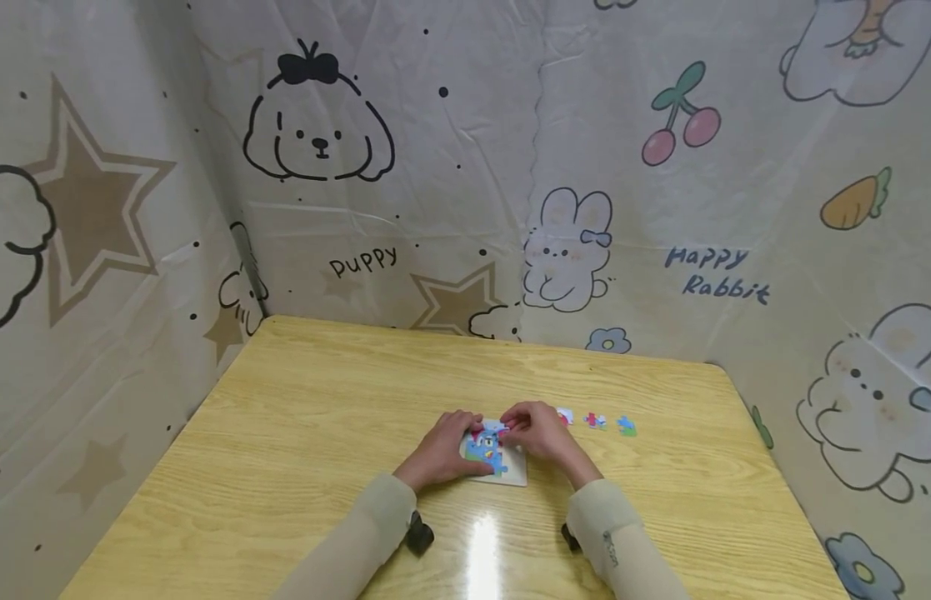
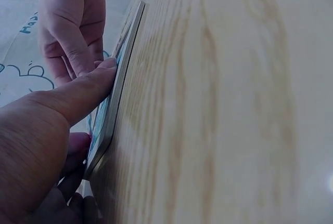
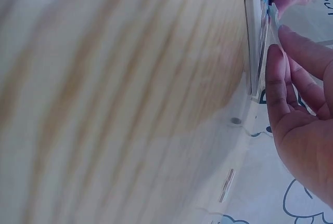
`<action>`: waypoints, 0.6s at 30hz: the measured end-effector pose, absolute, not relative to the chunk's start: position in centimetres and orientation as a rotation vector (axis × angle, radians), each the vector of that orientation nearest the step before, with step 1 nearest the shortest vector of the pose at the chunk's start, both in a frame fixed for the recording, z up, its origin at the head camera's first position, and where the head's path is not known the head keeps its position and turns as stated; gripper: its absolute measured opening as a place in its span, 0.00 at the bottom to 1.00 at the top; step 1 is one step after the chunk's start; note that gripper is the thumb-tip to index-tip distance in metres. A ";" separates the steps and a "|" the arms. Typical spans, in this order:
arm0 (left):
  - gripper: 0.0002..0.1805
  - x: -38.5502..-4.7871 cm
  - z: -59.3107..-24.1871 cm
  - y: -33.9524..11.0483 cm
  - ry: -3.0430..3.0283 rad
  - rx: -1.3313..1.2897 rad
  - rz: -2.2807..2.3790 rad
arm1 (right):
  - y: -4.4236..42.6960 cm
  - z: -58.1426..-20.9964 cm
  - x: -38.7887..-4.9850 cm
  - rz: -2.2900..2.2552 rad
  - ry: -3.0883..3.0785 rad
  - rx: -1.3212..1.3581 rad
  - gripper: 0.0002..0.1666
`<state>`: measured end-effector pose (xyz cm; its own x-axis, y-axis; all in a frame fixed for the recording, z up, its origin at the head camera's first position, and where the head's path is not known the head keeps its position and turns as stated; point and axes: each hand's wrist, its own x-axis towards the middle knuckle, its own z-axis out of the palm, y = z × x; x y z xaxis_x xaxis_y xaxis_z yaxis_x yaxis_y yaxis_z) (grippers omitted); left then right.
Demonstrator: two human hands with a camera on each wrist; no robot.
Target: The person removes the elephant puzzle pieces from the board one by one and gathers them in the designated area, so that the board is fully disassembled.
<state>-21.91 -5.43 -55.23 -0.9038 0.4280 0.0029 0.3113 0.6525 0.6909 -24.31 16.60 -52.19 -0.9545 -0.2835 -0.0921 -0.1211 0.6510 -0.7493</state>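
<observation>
A small jigsaw puzzle board (image 1: 516,471) lies on the table, partly filled with blue, green and red pieces that form a cartoon figure. My left hand (image 1: 438,454) grips the board at its left side; in the left wrist view the thumb (image 2: 88,89) presses on its face. Over the board's upper right, my right hand (image 1: 542,433) pinches a puzzle piece (image 3: 276,16), seen nearly edge-on in the right wrist view. The fingers hide most of that piece, and whether it touches the board cannot be told.
Right of the board lie three loose puzzle pieces: a red and white one (image 1: 565,414) beside the right hand, a red and blue one (image 1: 594,421), and a blue and green one (image 1: 626,426). The wooden table (image 1: 322,400) meets printed cloth walls (image 1: 465,167) at its back and sides.
</observation>
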 end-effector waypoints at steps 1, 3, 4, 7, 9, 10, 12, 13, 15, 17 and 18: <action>0.46 -21.9 -55.3 -5.4 2.708 0.611 1.086 | 16.7 -52.1 -24.3 -1.194 2.664 -0.326 0.12; 0.46 -21.9 -55.3 -5.4 2.711 0.611 1.080 | 16.8 -52.1 -24.2 -1.208 2.659 -0.318 0.12; 0.46 -21.9 -55.3 -5.4 2.711 0.612 1.080 | 16.8 -52.1 -24.1 -1.209 2.661 -0.310 0.13; 0.46 -21.9 -55.4 -5.4 2.714 0.617 1.073 | 17.1 -52.1 -24.0 -1.207 2.670 -0.303 0.13; 0.46 -21.9 -55.4 -5.4 2.716 0.619 1.069 | 17.3 -52.1 -24.0 -1.214 2.669 -0.302 0.13; 0.46 -21.9 -55.4 -5.4 2.715 0.620 1.070 | 17.5 -52.1 -23.9 -1.217 2.665 -0.301 0.13; 0.45 -21.8 -55.3 -5.4 2.716 0.621 1.064 | 17.8 -52.0 -23.8 -1.230 2.654 -0.302 0.13; 0.45 -21.8 -55.3 -5.5 2.715 0.620 1.064 | 18.0 -51.9 -23.8 -1.237 2.649 -0.294 0.13; 0.45 -21.9 -55.3 -5.4 2.716 0.619 1.063 | 18.3 -51.8 -23.7 -1.241 2.646 -0.287 0.12; 0.44 -21.9 -55.3 -5.4 2.715 0.616 1.063 | 18.7 -51.7 -23.6 -1.244 2.648 -0.267 0.12; 0.44 -21.9 -55.3 -5.4 2.715 0.616 1.064 | 18.9 -51.6 -23.6 -1.243 2.650 -0.256 0.12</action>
